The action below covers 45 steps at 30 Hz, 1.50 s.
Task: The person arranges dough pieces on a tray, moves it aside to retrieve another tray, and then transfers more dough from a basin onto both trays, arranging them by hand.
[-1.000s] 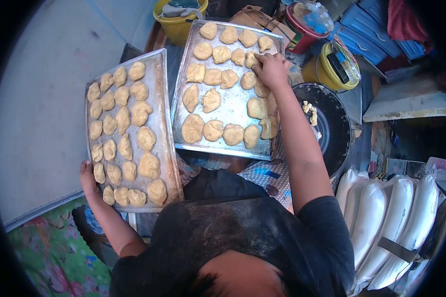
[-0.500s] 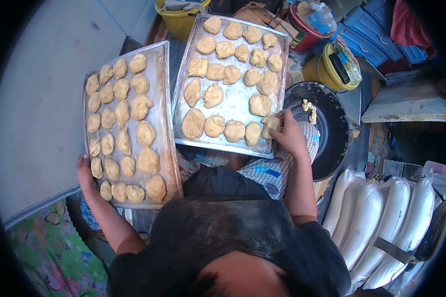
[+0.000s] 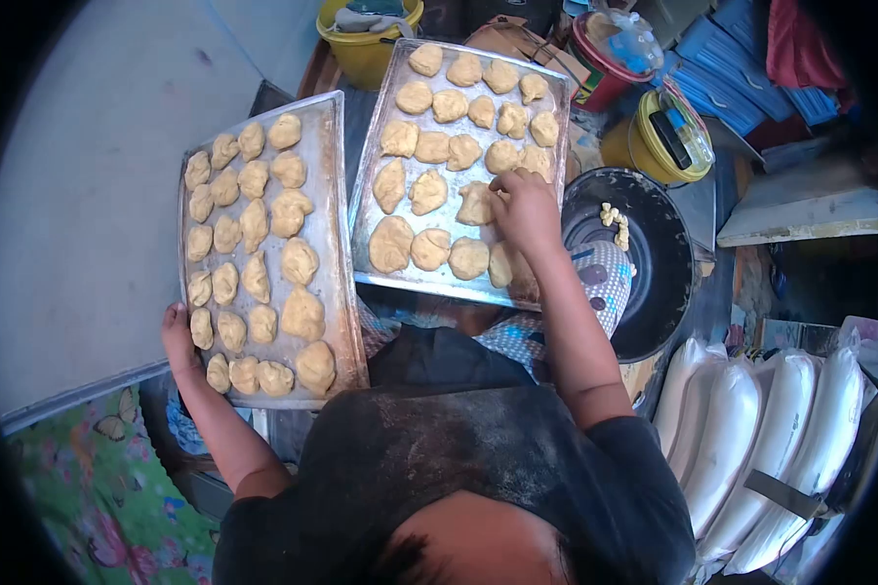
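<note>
My left hand (image 3: 177, 336) is at the lower left edge of the left metal tray (image 3: 337, 244), which holds rows of dough pieces and is tilted; its fingers are partly hidden by the tray. My right hand (image 3: 525, 207) is over the right metal tray (image 3: 361, 255), its fingertips on a dough piece (image 3: 475, 203) in the row above the bottom one. Several other dough pieces lie on this tray, and my right forearm covers its lower right corner.
Right of the tray stands a black basin (image 3: 658, 263) with small dough bits inside. Yellow buckets (image 3: 644, 146) and a red bucket (image 3: 595, 83) stand behind. White plastic-wrapped packs (image 3: 732, 419) are at the lower right, and a flowered cloth (image 3: 107, 487) is at the lower left.
My right hand has moved left and up from the right tray's lower right corner, and a dough piece now sits at its fingertips in the gap of the fourth row. The view has shifted slightly.
</note>
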### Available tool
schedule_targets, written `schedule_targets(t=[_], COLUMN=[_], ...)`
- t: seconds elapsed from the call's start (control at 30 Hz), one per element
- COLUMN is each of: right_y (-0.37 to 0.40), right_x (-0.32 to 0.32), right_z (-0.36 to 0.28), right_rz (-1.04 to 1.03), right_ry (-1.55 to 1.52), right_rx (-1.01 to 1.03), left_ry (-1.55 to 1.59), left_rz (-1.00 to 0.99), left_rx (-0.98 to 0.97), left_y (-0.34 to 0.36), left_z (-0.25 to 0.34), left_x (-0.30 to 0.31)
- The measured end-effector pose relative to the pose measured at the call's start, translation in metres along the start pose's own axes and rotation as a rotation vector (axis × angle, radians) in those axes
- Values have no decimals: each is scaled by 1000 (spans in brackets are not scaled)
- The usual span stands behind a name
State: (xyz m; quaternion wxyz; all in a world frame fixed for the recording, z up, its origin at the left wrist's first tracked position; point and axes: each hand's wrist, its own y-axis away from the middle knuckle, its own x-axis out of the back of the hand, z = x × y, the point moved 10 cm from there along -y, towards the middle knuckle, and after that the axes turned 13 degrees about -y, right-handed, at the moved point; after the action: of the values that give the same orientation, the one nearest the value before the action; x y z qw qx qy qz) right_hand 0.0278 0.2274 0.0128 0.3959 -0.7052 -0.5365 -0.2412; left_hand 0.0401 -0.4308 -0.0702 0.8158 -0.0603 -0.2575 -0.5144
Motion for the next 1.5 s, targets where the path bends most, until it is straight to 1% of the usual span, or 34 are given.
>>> schedule_targets(t=[0.07, 0.1, 0.17, 0.2, 0.33, 0.4, 0.43, 0.5, 0.57, 0.63, 0.67, 0.7, 0.77, 0.8, 0.87, 0.9, 0.97, 1.07, 1.17, 1.2, 1.27, 1.33, 1.37, 1.43, 1.5], right_y=[5, 7, 14, 15, 15, 19, 22, 34, 35, 25, 22, 22, 24, 29, 43, 52, 73, 91, 90, 85, 62, 27, 7, -32, -63], right_x=[-10, -14, -22, -26, -19, -10, -18, -43, -37, -7, 11, 24, 62, 68, 56, 52, 22, 1, 8, 12, 29, 44, 44, 33, 7], right_z=[1, 2, -12, -15, -25, -29, -25, -36, -33, -39, -36, -36, -22, -17, -6, -8, -20, -5, -7, -7, 0, 16, 21, 27, 37], right_rz=[-120, -121, -78, -72, -73, -15, -16, -67, -100, -100, 6, 1, 94, 94, -84, -83, -230, -229, -260, -255, -145, 25, 47, 72, 89], right_ry=[-91, -90, -46, -1, 48, -58, -58, 79, 96, -35, -66, -69, -142, -143, -161, -159, -162, -122, -141, -142, -189, -185, -164, -143, 129], right_rx=[20, 16, 142, 165, 174, 171, 167, 298, 245, 109, 99, 99, 12, 14, -49, -50, 29, -12, -34, -34, -41, -1, 0, 4, 9], left_ry=[-65, -68, -102, -103, -93, -103, -96, -100, -63, -64, -61, -65, -79, -78, -97, -97, -79, -73, -44, -44, -194, -164, -133, -134, -130], left_rz=[-37, -41, -56, -63, -25, -16, -15, -34, -60, -66, -64, -62, -55, -54, -15, -17, -35, -42, -67, -67, 15, -16, -46, -33, -11], left_rx=[-15, -13, -19, -22, -14, -21, -13, -11, -23, -33, -38, -34, -18, -18, -19, -19, -4, 2, 1, -4, -94, -69, -42, -25, -13], left_y=[-1, -5, -15, -12, 5, 4, 2, 1, 1, -4, -6, -4, -1, -1, -3, -3, 0, -1, -3, -3, -1, -3, -4, -1, -2], left_z=[0, -5, -15, -10, 10, 11, 7, 6, 9, 4, -1, 0, 4, 4, 4, 5, 5, 4, 0, 2, 15, 11, 8, 8, 9], left_x=[-1, 1, 2, -1, -5, -3, -2, -4, -7, -5, -2, -1, -2, -2, 0, -1, -3, -3, -2, -2, 3, 1, -1, -2, 0])
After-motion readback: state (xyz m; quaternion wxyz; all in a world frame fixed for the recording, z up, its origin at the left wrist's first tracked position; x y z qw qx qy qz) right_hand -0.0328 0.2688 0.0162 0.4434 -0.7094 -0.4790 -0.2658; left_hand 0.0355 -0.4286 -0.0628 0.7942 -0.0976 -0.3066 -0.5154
